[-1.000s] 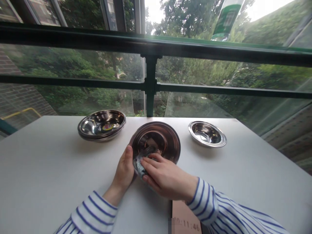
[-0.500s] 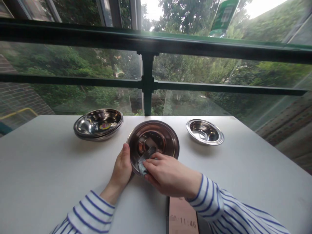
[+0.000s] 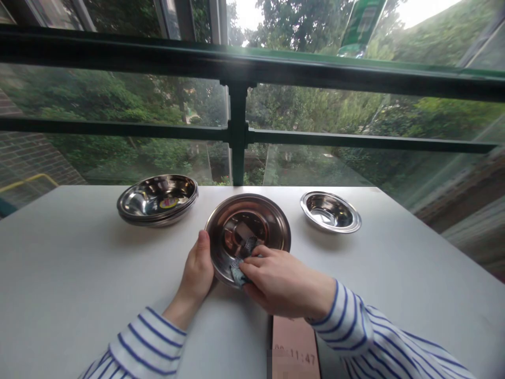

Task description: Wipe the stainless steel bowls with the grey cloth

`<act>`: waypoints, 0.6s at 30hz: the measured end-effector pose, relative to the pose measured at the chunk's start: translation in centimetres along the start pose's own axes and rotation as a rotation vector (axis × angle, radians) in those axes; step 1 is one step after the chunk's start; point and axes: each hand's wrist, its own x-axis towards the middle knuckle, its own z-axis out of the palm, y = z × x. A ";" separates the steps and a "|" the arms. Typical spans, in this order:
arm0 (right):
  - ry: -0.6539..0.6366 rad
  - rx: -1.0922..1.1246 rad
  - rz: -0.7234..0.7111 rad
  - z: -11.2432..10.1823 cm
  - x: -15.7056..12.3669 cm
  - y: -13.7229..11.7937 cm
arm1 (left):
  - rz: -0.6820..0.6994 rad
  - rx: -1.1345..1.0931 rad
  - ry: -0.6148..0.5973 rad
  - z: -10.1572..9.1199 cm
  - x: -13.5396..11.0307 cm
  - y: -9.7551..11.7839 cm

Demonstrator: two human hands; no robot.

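Note:
A round steel bowl [image 3: 258,218] sits tilted toward me on the white table [image 3: 79,273], right in front of me. My left hand [image 3: 197,273] clasps its near-left rim, thumb along the edge. My right hand [image 3: 282,281] pinches a small grey-blue cloth [image 3: 242,255] and presses it against the bowl's inside near wall. Both sleeves are white with blue stripes.
A stack of steel bowls [image 3: 158,199] with a coloured sticker inside stands at the back left. A smaller single steel bowl [image 3: 330,211] stands at the back right. A dark railing [image 3: 239,131] with glass panes runs behind the table's far edge. A pinkish card [image 3: 294,347] lies at the near edge.
My right hand has slid the cloth rightward along the bowl's near inner wall. My left hand keeps its hold on the rim. The view has shifted slightly.

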 end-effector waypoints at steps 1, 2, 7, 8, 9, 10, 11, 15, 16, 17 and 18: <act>0.011 0.002 0.001 0.1 0.1 -0.1 | -0.002 0.008 0.012 0.0 0.0 0.0; 0.046 0.009 0.001 0.4 0.4 -0.3 | -0.006 0.018 0.029 0.0 0.0 0.0; 0.191 0.001 0.019 1.3 1.1 -1.0 | -0.007 0.044 0.116 0.0 -0.1 0.1; 0.142 -0.005 0.014 1.2 0.8 -0.9 | -0.004 0.037 0.110 0.1 -0.1 0.1; 0.085 -0.013 0.015 0.9 0.5 -0.7 | -0.001 0.026 0.094 0.1 -0.1 0.1; 0.048 -0.024 0.016 0.7 0.2 -0.6 | -0.001 0.014 0.074 0.2 -0.2 0.2; 0.026 -0.036 0.027 0.5 0.0 -0.5 | -0.002 0.005 0.057 0.2 -0.2 0.2; 0.101 -0.060 0.058 0.9 0.6 -1.0 | 0.002 0.045 0.091 0.3 -0.2 0.0; 0.141 -0.058 0.057 1.0 0.9 -1.2 | 0.004 0.066 0.115 0.2 -0.2 0.0; 0.167 -0.057 0.053 1.1 1.0 -1.4 | 0.006 0.082 0.132 0.2 -0.2 -0.1; 0.171 -0.059 0.046 1.1 1.0 -1.4 | 0.007 0.090 0.139 0.2 -0.2 0.0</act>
